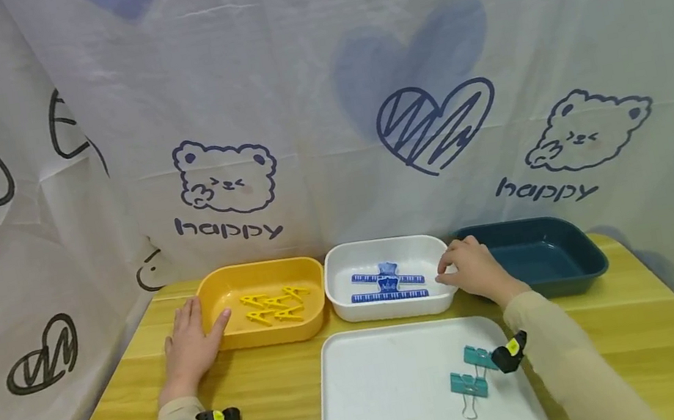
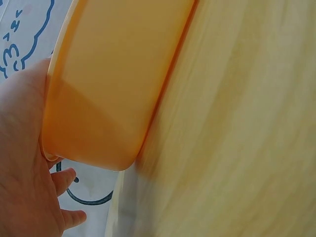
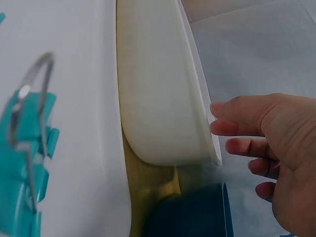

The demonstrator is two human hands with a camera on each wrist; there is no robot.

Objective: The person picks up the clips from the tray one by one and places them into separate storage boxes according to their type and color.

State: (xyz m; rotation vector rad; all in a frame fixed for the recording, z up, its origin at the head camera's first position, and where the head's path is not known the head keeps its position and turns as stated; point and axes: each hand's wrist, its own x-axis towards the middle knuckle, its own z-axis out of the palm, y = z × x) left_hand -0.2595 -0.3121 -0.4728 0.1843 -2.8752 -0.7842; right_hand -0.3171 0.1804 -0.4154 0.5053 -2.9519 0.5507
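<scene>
My left hand (image 1: pixel 189 346) rests against the left end of the yellow container (image 1: pixel 214 334), its thumb over the rim and its fingers along the side. Several yellow clothespins (image 1: pixel 274 302) lie in that container. My right hand (image 1: pixel 475 268) is at the right end of the white container (image 1: pixel 343 309), fingers loosely bent, with nothing visible between them. In the right wrist view its fingertips (image 3: pixel 217 107) are beside that container's rim. Inside lie two blue-and-white striped clips (image 1: pixel 389 295) with shaped handles. Two teal binder clips (image 1: pixel 469 384) lie on the white tray (image 1: pixel 394 393).
To the right of the white container stands a dark teal container (image 1: pixel 580 284), partly behind my right hand. All three containers line the back of the wooden table (image 1: pixel 271 414), before a printed white curtain (image 1: pixel 330 166). The tray lies in front of the white container.
</scene>
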